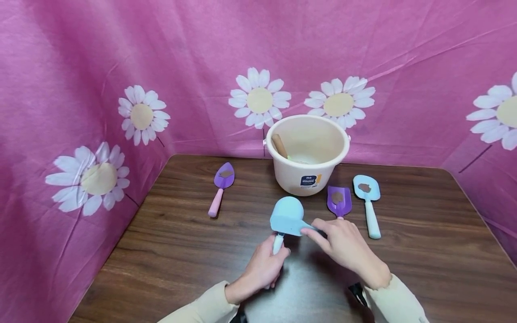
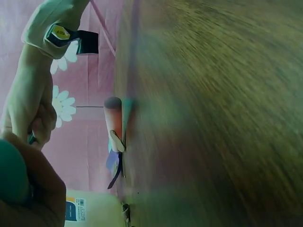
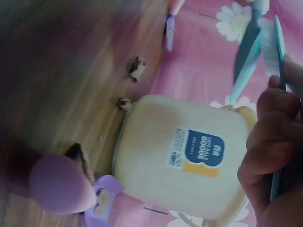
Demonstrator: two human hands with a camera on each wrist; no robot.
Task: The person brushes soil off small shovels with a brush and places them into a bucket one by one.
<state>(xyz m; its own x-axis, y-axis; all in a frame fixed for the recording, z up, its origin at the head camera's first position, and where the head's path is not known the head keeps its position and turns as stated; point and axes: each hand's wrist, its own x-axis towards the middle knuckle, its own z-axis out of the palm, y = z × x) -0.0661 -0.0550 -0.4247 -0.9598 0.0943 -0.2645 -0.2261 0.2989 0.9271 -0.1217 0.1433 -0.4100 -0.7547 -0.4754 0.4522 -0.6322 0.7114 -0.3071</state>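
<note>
My left hand (image 1: pixel 264 262) grips the pale handle of a light-blue toy shovel (image 1: pixel 288 206), its rounded blade raised in front of me. My right hand (image 1: pixel 343 242) pinches the thin handle of a light-blue brush (image 1: pixel 287 225). The brush head overlaps the lower part of the blade in the head view. From the right wrist view, pale bristles (image 3: pixel 269 45) face the shovel blade (image 3: pixel 247 52). In the left wrist view the green-tinted handle end (image 2: pixel 12 172) sticks out of my curled left fingers.
Behind the hands stands a cream bucket (image 1: pixel 304 177) with a brown handle (image 1: pixel 279 146) leaning inside. A purple shovel with a pink handle (image 1: pixel 216 202) lies left. To the right lie another purple shovel (image 1: pixel 344 207) and a light-blue one (image 1: pixel 372 217). Brown patches mark their blades.
</note>
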